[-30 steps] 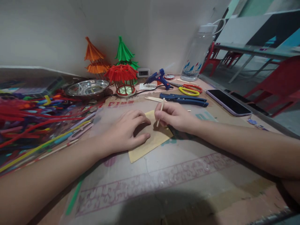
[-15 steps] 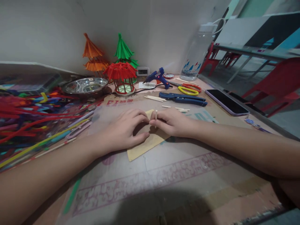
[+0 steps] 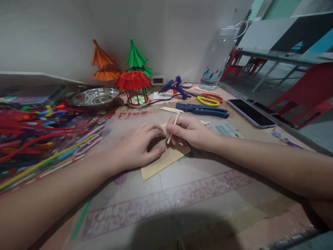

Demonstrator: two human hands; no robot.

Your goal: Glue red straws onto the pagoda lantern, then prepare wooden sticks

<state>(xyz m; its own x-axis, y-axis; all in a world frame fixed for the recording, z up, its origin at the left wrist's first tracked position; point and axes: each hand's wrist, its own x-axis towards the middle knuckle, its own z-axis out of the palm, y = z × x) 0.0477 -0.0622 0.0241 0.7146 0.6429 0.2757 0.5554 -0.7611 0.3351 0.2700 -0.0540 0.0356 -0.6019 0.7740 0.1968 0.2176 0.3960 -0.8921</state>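
Observation:
My right hand [image 3: 187, 131] pinches a short pale wooden stick [image 3: 173, 127] between thumb and fingers, tilted with its top to the right. Its lower end is near a piece of yellow sandpaper-like sheet [image 3: 156, 166]. My left hand [image 3: 144, 144] rests on the left part of that sheet, fingers apart and bent, with its fingertips close to the stick. Whether the stick's tip touches the sheet I cannot tell. More short sticks [image 3: 170, 109] lie just beyond my hands.
Blue cutters [image 3: 203, 109], scissors [image 3: 208, 100], a blue glue gun [image 3: 173, 85] and a phone [image 3: 251, 113] lie beyond. Pipe-cleaner pavilions, one red-roofed [image 3: 133, 86], stand by a metal bowl [image 3: 95, 97]. Colourful pipe cleaners [image 3: 39, 135] heap at left; a water bottle [image 3: 215, 62] stands at back right.
The stick in my right hand has gone from upright to slanted, and more of it shows. My right fingers have shifted round it. My left hand has stayed nearly still.

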